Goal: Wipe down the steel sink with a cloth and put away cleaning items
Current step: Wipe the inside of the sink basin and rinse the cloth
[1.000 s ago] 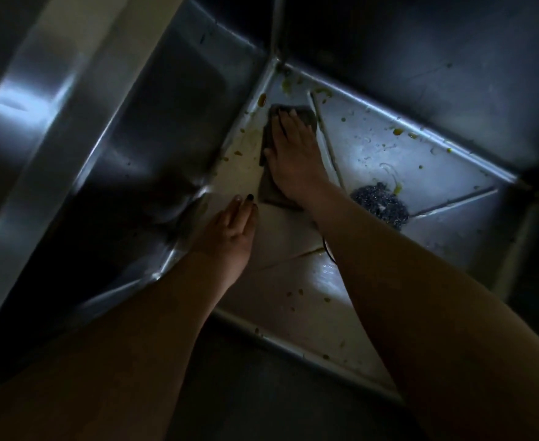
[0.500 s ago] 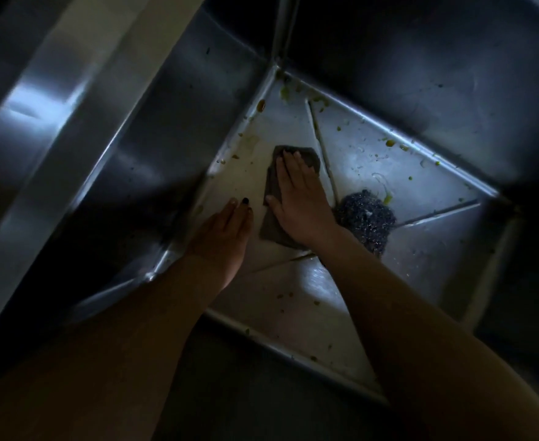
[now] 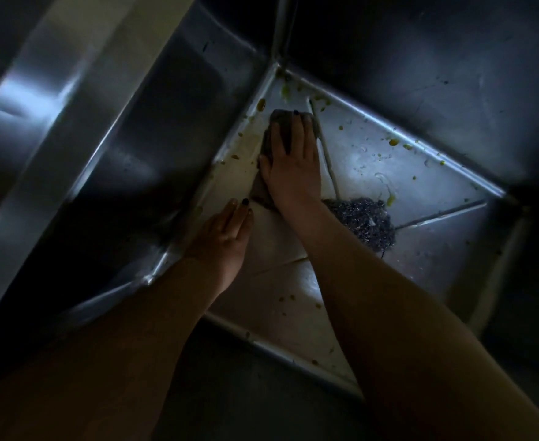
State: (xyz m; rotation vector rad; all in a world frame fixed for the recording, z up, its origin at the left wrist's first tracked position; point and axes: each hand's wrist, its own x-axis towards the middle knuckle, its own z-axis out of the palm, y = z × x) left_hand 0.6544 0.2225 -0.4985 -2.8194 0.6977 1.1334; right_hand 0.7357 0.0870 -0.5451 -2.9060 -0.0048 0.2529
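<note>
The steel sink (image 3: 166, 122) fills the view, its walls dark and its floor lit, with pressed creases running from the corners toward the middle. Both bare forearms reach in from the near edge. The right hand (image 3: 293, 167) lies flat, fingers straight and slightly spread, pressing the cloth (image 3: 277, 118) against the floor near the far left corner; it pushes down on the cloth, not gripping it. The left hand (image 3: 226, 240) rests on the floor by the left wall, fingers straight and together, holding nothing, its fingertips just beside the cloth's near end. The grey cloth shows past the right fingertips and under the thumb side. A dark wire scourer (image 3: 363, 221) sits mid-floor, just right of the right wrist. Yellow-green food bits (image 3: 393, 142) dot the floor, thickest along the far edge and corner.
</note>
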